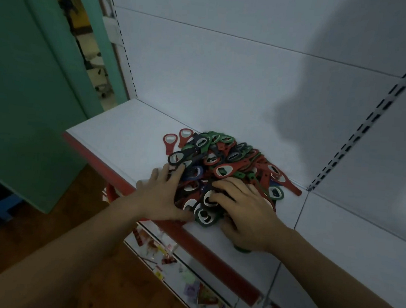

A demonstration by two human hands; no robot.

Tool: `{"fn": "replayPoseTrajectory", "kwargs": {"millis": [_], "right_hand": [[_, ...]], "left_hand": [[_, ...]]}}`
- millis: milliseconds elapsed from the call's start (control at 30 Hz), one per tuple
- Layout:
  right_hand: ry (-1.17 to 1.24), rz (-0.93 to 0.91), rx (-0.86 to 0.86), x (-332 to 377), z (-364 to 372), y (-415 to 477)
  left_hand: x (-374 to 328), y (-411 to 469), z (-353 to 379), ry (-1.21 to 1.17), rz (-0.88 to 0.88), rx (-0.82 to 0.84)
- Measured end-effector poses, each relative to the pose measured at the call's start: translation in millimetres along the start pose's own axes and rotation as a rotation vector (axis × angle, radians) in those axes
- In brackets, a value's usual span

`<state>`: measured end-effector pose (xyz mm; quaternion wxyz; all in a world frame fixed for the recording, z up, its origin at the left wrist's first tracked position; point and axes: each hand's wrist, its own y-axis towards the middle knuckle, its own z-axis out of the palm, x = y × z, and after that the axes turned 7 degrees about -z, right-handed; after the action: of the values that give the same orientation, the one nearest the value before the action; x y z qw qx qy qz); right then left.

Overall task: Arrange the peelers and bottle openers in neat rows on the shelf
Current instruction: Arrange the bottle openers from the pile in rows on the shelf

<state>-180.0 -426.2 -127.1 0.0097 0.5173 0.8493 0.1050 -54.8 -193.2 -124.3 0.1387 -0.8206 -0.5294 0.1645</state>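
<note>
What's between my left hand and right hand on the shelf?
In the head view, the near part of the bottle opener pile lies between the left hand and right hand, a dark green opener frontmost.

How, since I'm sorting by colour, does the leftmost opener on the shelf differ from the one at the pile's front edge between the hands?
The leftmost opener is red; the front opener is dark green. The red one lies uncovered on the bare shelf at the left fringe of the pile. The green one sits in the pile between the left hand and right hand. Both have a rounded head with a pale metal insert.
</note>
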Motion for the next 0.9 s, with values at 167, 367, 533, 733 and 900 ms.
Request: {"fn": "replayPoseTrajectory", "kwargs": {"millis": [167, 367, 533, 733, 900], "right_hand": [[0.010, 0.187, -0.025, -3, 14, -15], [-0.040, 0.303, 0.010, -17, 14, 2], [-0.020, 0.372, -0.067, -11, 22, 14], [-0.034, 0.467, -0.231, -2, 33, 33], [-0.029, 0.483, -0.247, -3, 33, 38]], "left_hand": [[-21, -3, 9, 0.016, -0.034, 0.058], [-31, 4, -17, 0.059, 0.015, 0.070], [-20, 16, -38, 0.070, 0.087, 0.144], [-18, 21, -19, 0.063, 0.069, 0.062], [-7, 34, -28, -0.130, 0.142, 0.072]]}}
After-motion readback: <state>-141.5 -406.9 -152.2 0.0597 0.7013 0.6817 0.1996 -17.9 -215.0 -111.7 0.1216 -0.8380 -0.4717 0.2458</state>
